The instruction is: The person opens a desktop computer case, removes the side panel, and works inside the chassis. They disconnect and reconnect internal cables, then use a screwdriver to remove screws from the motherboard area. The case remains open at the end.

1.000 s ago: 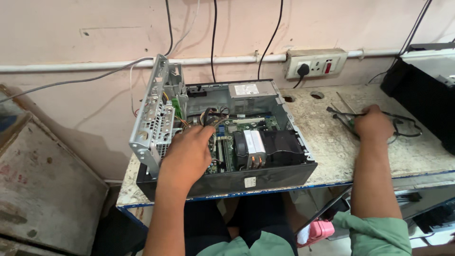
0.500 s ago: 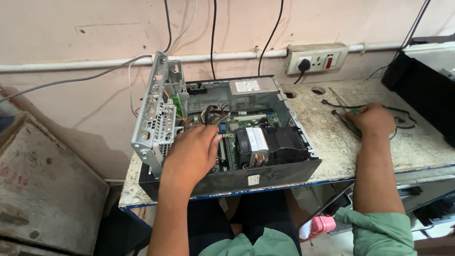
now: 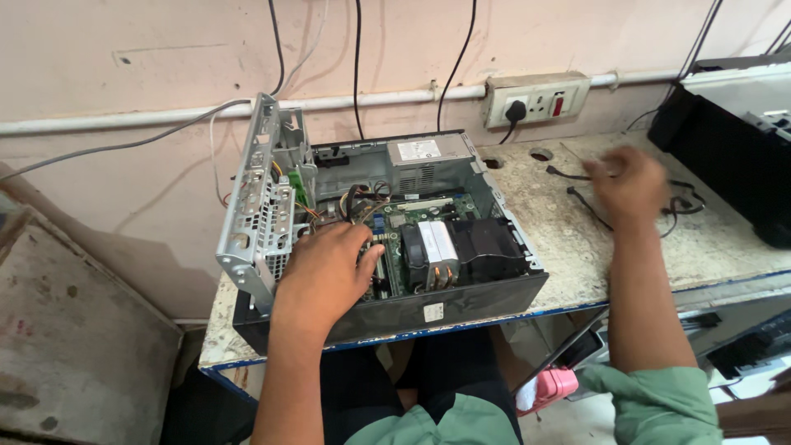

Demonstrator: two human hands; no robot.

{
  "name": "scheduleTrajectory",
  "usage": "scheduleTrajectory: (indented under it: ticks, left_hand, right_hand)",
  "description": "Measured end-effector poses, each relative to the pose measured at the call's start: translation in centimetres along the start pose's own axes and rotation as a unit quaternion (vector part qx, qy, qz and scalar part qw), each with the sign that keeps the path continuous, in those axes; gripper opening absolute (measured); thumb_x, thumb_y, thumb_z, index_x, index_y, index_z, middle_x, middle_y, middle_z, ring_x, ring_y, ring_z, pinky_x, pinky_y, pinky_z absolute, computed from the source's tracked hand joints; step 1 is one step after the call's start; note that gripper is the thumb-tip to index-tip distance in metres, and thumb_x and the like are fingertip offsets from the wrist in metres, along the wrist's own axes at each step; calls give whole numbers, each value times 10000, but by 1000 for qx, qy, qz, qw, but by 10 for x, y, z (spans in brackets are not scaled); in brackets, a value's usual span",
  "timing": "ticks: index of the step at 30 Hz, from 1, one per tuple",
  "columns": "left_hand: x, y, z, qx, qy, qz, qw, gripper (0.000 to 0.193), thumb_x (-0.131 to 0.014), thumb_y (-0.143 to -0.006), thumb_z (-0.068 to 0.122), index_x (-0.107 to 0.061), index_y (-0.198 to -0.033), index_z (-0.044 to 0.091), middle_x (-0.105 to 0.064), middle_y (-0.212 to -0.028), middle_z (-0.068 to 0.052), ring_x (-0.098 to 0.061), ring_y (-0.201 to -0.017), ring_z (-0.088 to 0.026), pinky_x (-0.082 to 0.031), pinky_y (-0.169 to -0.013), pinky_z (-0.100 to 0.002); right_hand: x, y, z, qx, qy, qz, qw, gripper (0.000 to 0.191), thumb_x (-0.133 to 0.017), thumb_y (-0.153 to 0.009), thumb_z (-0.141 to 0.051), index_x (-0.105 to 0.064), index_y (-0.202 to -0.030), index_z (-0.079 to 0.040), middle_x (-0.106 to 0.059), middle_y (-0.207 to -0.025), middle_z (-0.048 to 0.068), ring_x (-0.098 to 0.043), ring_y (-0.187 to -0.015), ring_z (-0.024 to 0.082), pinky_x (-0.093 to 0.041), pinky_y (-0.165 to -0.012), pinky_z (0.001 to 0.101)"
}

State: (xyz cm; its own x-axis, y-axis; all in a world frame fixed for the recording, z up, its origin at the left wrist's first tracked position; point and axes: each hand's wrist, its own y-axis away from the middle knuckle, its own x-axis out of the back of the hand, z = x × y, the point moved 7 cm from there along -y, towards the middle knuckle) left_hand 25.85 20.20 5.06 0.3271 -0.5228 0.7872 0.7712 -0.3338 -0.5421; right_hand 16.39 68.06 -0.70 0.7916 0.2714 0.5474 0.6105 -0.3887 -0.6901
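Observation:
An open black desktop computer case point(image 3: 486, 301) lies on the table with its metal drive cage point(image 3: 259, 206) swung up at the left. My left hand point(image 3: 325, 276) reaches down into the case and rests on the green motherboard point(image 3: 428, 210), just left of the cooler with its black fan shroud point(image 3: 482, 247). What its fingertips touch is hidden. My right hand point(image 3: 630, 181) is blurred with motion, over black cables point(image 3: 680, 198) on the table to the right of the case. I cannot tell whether it holds one.
The worn table point(image 3: 577, 255) has a blue front edge and holes near the wall. A wall socket point(image 3: 535, 99) with a black plug sits behind the case. A black machine point(image 3: 733, 156) stands at the far right. A pink object point(image 3: 552, 387) lies below the table.
My right hand has moved left and away from me over the cables and is now blurred. My left hand stays inside the case.

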Motion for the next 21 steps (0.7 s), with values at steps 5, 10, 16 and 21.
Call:
scheduleTrajectory:
  ticks: [5, 10, 16, 21]
  left_hand:
    - [-2, -2, -3, 11, 0, -21, 1000, 244, -698, -904, 304, -679, -923, 62, -708, -893, -112, -676, -897, -359, -525, -802, -487]
    - [-3, 1, -3, 8, -8, -17, 1000, 249, -691, -905, 302, -669, -925, 55, -706, -883, -116, -678, -899, -361, -516, -808, -499]
    - [0, 1, -2, 1, 2, -1, 1000, 256, -687, -907, 300, -667, -938, 48, -705, -907, -127, -669, -894, -378, -518, -793, -503]
    - [-2, -3, 0, -5, -11, -13, 1000, 266, -671, -923, 314, -664, -916, 48, -701, -884, -126, -675, -886, -364, -531, -779, -493]
  right_hand:
    - [19, 37, -138, 205, -178, -272, 923, 423, -876, -708, -302, -778, -1076, -117, -721, -1271, 74, -649, -1204, 251, -549, -950, 445]
    - [37, 89, -225, 374, -116, -431, 813, 866, -945, -634, -396, -604, -1389, -145, -551, -1453, 173, -466, -1386, 383, -372, -1084, 501]
    - [27, 94, -252, 352, -72, -463, 810, 963, -926, -586, -370, -536, -1430, -122, -643, -1339, 119, -580, -1284, 317, -394, -1135, 460]
    - [47, 55, -221, 323, -277, -399, 812, 1060, -933, -626, -292, -396, -1506, -45, -541, -1430, 144, -582, -1273, 299, -462, -1109, 402]
